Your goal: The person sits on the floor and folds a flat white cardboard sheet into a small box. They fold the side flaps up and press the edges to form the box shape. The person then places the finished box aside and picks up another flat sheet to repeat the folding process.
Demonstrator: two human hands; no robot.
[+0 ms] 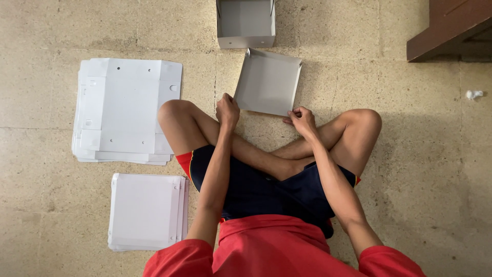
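I sit cross-legged on a stone floor. A half-folded grey-white cardboard box (267,82) lies in front of my shins, its side flaps raised. My left hand (227,109) grips the box's near left corner with fingers closed. At the near right corner, my right hand (302,121) pinches the edge. A finished open box (245,24) stands just beyond it at the top edge of view.
A stack of flat white die-cut box blanks (125,110) lies on the floor to my left. A smaller stack of white sheets (147,211) lies nearer, beside my left thigh. A dark wooden furniture piece (451,28) is at top right, with a scrap of crumpled paper (474,94) nearby.
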